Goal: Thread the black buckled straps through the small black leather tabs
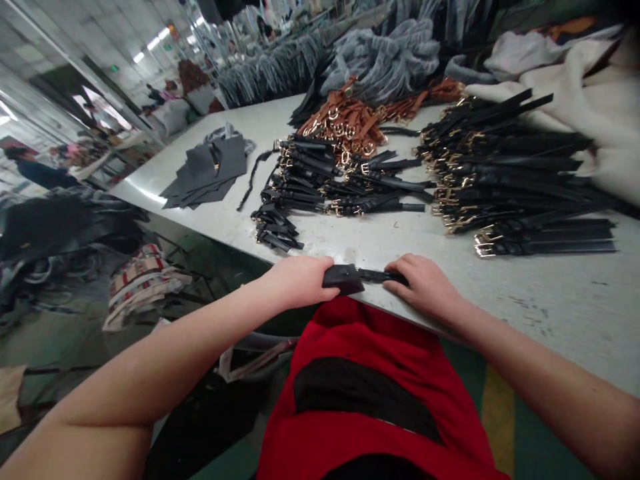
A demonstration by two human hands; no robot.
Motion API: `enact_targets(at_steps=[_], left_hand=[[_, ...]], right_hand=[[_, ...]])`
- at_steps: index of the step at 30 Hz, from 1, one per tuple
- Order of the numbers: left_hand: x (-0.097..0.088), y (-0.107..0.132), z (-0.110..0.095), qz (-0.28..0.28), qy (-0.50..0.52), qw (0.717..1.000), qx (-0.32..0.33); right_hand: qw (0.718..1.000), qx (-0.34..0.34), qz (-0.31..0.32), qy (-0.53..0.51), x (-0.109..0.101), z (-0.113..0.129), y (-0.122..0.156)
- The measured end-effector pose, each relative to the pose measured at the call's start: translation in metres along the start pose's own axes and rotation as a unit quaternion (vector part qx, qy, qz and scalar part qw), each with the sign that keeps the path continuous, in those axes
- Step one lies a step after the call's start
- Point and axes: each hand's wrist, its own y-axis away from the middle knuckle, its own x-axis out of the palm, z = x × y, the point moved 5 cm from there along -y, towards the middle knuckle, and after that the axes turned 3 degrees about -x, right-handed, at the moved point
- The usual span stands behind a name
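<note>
At the near edge of the table, my left hand [303,280] is closed on a flat black leather piece [346,279], thumb and fingers pinching its left end. A narrow black strap [373,275] runs from the right end of that piece to my right hand [421,283], whose fingers are closed around it. Where the strap meets the leather piece, I cannot make out how the two are joined. Just beyond my hands lies a small pile of short black straps with gold buckles [275,228].
Rows of black buckled straps [520,163] cover the right of the white table [380,240]. Brown buckled straps [345,123] lie behind the middle pile. Dark leather sheets [213,170] sit at left, wrapped bundles [383,57] at the back. A checked bundle [145,283] stands beyond my left arm.
</note>
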Motion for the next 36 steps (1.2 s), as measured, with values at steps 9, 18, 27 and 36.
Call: enact_targets(at_steps=[9,18,27,36], left_hand=[[-0.003,-0.012,-0.006,0.009,-0.017,0.999,0.037],[0.002,-0.003,0.007,-0.005,0.023,0.999,0.033],[0.019,0.037,0.034,-0.026,0.091,0.995,-0.010],[0.033,0.030,0.033,-0.046,0.151,0.987,0.027]], right_hand=[[1.000,0.008,0.016,-0.007,0.001,0.003,-0.002],[1.000,0.003,0.006,-0.010,-0.002,0.005,0.000],[0.995,0.007,-0.009,0.100,-0.014,-0.005,0.008],[0.964,0.124,-0.117,0.205,-0.123,-0.136,0.065]])
